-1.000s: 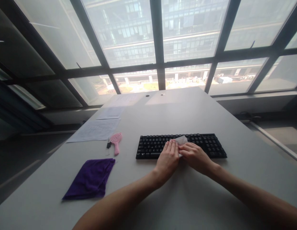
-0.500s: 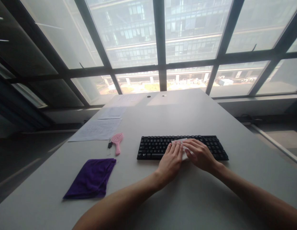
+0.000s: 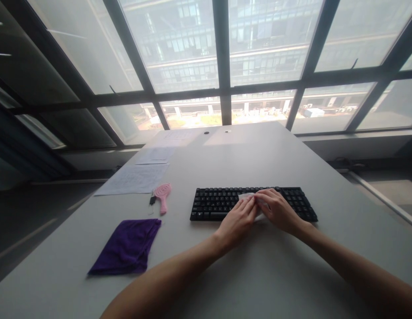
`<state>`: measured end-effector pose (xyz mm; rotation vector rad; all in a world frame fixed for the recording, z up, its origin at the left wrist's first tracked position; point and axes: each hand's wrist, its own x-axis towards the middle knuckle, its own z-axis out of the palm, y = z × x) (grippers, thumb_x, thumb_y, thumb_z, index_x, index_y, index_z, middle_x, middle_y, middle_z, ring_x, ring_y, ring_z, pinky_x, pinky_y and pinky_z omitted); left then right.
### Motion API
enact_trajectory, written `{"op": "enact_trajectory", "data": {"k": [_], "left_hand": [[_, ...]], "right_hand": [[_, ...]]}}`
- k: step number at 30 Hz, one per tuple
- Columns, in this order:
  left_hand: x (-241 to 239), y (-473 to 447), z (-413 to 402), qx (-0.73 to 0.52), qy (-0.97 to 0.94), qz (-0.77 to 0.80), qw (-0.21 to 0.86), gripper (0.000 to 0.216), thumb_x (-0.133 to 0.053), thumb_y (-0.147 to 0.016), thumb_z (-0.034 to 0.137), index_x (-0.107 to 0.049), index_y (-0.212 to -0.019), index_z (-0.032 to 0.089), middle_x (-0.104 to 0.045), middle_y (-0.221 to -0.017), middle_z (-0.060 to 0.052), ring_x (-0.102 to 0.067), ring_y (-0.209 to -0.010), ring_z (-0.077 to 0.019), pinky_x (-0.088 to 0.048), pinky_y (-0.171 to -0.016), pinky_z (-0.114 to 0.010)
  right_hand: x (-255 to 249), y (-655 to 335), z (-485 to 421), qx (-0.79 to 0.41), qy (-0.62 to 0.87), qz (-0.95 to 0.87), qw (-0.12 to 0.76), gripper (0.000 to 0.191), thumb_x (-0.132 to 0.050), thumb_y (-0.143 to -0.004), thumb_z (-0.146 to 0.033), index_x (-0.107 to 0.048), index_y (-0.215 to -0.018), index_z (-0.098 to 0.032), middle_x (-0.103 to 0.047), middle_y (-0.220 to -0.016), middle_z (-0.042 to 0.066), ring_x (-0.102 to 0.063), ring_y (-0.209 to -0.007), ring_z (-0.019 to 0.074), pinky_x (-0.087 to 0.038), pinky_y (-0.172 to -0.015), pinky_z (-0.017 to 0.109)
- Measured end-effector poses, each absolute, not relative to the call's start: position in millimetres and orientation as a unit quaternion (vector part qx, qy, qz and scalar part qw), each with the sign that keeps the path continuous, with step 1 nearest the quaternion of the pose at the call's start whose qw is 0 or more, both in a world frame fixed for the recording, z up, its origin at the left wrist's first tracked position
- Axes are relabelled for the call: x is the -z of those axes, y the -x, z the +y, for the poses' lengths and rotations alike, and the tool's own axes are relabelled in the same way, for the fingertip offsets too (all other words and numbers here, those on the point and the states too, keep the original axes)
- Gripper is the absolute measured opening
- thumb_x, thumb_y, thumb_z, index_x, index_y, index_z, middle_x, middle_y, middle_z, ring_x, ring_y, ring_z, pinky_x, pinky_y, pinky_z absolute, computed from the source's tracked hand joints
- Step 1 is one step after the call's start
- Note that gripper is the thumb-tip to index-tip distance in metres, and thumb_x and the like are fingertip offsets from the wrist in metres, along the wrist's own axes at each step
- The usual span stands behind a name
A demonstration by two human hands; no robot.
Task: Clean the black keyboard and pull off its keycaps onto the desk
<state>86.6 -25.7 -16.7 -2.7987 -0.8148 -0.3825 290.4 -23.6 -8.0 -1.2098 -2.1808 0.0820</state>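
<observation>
A black keyboard point(image 3: 210, 204) lies on the white table. Over its middle keys is a white tissue point(image 3: 245, 195), mostly covered by my hands. My left hand point(image 3: 238, 219) is closed on the tissue, its fingers together and pointing up to the right. From the other side my right hand point(image 3: 278, 210) grips the tissue too, fingers bent toward the left fingertips. Both sets of fingertips meet near the tissue's upper edge. What lies beneath my palms is hidden.
To the left rests a folded purple cloth point(image 3: 126, 247). Beyond it are a pink hairbrush point(image 3: 163, 197) and a small black clip-like item point(image 3: 152, 200). Printed papers point(image 3: 132, 178) line the table's left edge. Large windows point(image 3: 265, 44) stand past the far edge.
My fingers have gone from lying flatter on the tissue to bending inward, and my hands have drawn closer together. The keyboard stays in place.
</observation>
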Motion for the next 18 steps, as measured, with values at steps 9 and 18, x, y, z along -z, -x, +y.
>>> {"op": "enact_trajectory", "data": {"k": [9,18], "left_hand": [[6.7,-88.7,-29.6,0.155,0.943,-0.288,0.061,0.053,-0.05,-0.099,0.036,-0.042,-0.146,0.013,-0.044,-0.152,-0.015,-0.032,-0.147,-0.0248,-0.025,-0.121,-0.045],[10.4,-87.3,-27.7,0.157,0.932,-0.321,0.057,0.043,-0.037,-0.104,0.033,-0.048,-0.142,0.016,-0.045,-0.152,-0.012,-0.036,-0.144,-0.0243,-0.027,-0.12,-0.045]], "right_hand": [[14.4,-304.4,-15.1,-0.003,0.499,-0.79,0.356,0.018,-0.053,-0.091,-0.017,-0.069,-0.101,-0.02,-0.069,-0.09,0.006,-0.065,-0.084,0.0233,-0.051,-0.082,0.037],[13.1,-323.8,-5.1,0.105,0.56,-0.752,0.33,0.022,-0.051,-0.094,-0.02,-0.069,-0.106,-0.017,-0.067,-0.105,0.013,-0.062,-0.098,0.0297,-0.051,-0.088,0.045]]}}
